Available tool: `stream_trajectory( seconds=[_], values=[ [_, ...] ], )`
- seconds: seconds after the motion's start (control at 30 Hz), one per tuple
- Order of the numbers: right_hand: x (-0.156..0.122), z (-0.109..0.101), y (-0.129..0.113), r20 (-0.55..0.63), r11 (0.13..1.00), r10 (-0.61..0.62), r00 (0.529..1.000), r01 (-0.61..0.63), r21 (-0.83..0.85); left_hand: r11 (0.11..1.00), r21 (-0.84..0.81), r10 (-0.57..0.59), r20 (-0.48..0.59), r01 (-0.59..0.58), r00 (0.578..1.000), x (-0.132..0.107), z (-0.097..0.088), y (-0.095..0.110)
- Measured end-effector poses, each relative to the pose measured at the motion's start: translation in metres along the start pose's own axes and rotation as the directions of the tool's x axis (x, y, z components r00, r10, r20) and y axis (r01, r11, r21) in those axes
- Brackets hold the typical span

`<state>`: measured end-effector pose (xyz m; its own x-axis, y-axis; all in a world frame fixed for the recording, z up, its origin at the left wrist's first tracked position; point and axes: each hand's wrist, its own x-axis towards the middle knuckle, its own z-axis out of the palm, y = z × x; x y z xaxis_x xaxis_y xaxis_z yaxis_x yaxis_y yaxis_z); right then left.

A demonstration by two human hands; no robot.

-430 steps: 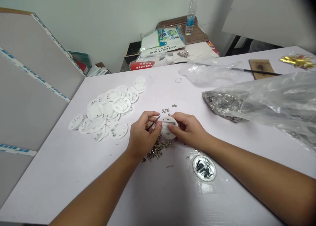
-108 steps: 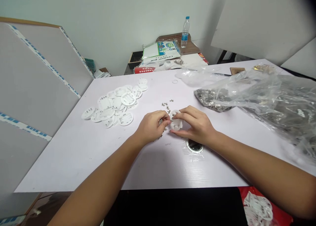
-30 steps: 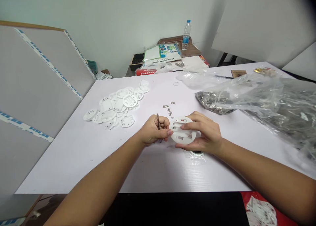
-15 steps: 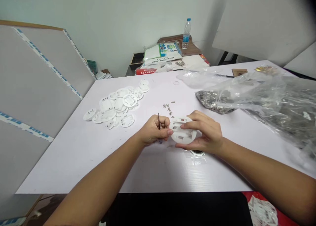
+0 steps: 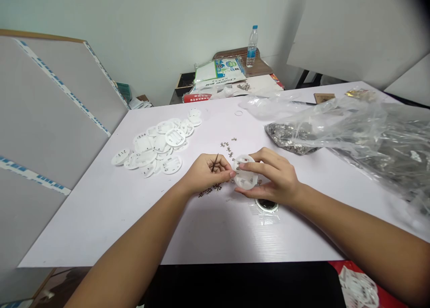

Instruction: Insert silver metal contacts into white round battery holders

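While a white plastic disc [image 5: 244, 175] is held over the table [image 5: 101, 227], its rim is clamped by the right hand [image 5: 277, 175], its slotted face left partly uncovered; slim tweezers [image 5: 215, 162] are gripped in the curled left hand [image 5: 205, 174], beside scattered metal clips [image 5: 208, 191].

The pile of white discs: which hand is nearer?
Left. The left hand is right of the pile of white discs; the right hand lies farther right.

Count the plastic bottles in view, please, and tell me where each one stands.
1: a plastic water bottle, upright on a brown surface beyond the far edge of the table. Another could be hidden among the clutter there.
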<state>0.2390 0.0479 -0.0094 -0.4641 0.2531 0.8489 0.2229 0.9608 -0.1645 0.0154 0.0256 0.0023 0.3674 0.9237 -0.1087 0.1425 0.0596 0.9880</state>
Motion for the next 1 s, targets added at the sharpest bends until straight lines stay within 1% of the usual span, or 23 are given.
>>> stream_trajectory(
  seconds=[0.07, 0.17, 0.33, 0.47, 0.57, 0.77, 0.93, 1.0],
  values=[
    [-0.001, 0.000, 0.002, 0.024, 1.000, -0.005, 1.000, 0.006, -0.026, 0.997, 0.076, 0.000, -0.038, 0.002, 0.999, -0.001, 0.001, 0.003],
    [-0.001, -0.001, 0.004, 0.070, 0.999, -0.011, 0.997, 0.014, -0.051, 0.991, 0.133, -0.012, -0.065, 0.021, 0.998, -0.002, 0.005, 0.007],
    [-0.002, -0.002, 0.003, 0.105, 0.997, -0.019, 0.994, 0.027, -0.073, 0.982, 0.184, -0.033, -0.084, 0.048, 0.996, -0.004, 0.012, 0.011],
    [-0.001, -0.002, 0.002, 0.102, 0.996, -0.016, 0.995, 0.025, -0.085, 0.983, 0.172, -0.045, -0.110, 0.063, 0.993, -0.005, 0.015, 0.012],
    [0.000, -0.002, 0.002, 0.101, 0.996, -0.011, 0.995, 0.019, -0.082, 0.984, 0.169, -0.035, -0.081, 0.049, 0.996, -0.005, 0.016, 0.012],
    [-0.001, -0.003, 0.004, 0.081, 0.999, 0.023, 0.996, -0.020, -0.046, 0.988, 0.149, 0.037, 0.018, -0.039, 0.999, -0.004, 0.011, 0.009],
    [-0.001, -0.003, 0.003, 0.042, 0.999, 0.028, 0.999, -0.030, 0.042, 0.975, 0.160, 0.141, 0.105, -0.156, 0.984, -0.003, 0.009, 0.006],
    [0.000, -0.002, 0.001, 0.008, 0.997, 0.026, 1.000, -0.026, 0.073, 0.969, 0.154, 0.177, 0.117, -0.194, 0.977, -0.003, 0.009, 0.005]
  ],
)
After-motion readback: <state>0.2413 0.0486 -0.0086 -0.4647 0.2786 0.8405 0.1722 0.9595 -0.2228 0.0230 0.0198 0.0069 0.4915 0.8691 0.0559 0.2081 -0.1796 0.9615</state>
